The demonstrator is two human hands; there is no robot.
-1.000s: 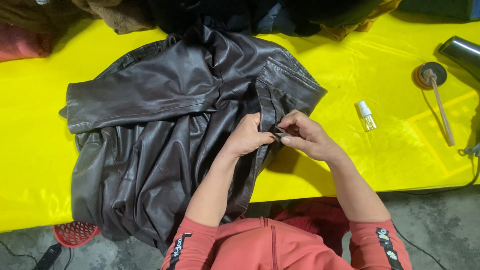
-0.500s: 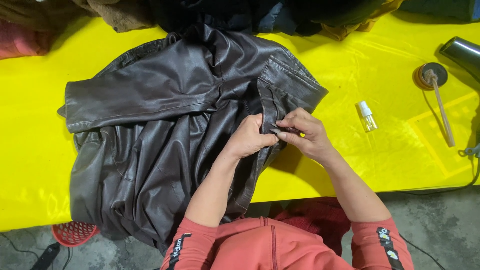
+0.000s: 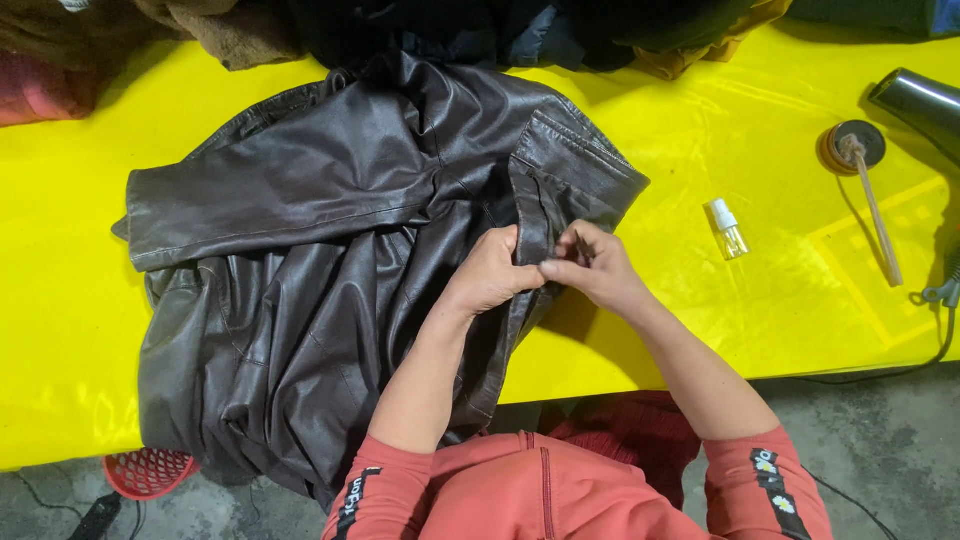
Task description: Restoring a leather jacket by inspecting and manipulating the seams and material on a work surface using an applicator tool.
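Observation:
A dark brown leather jacket (image 3: 330,270) lies spread on a yellow table (image 3: 720,320), one sleeve folded across it toward the left. My left hand (image 3: 490,272) grips the jacket's front edge strip near its right side. My right hand (image 3: 595,265) pinches the same strip just to the right, fingertips meeting the left hand's. What sits between the fingertips is too small to tell.
A small clear spray bottle (image 3: 728,229) lies right of my hands. Further right stand a round tin with a stick (image 3: 860,160) and a hair dryer (image 3: 915,100) with its cord. Piled clothes (image 3: 480,25) line the far edge. A red basket (image 3: 148,472) sits on the floor.
Both hands have stayed on the jacket's front edge; the right hand's fingers have shifted slightly along the strip. The jacket has not moved.

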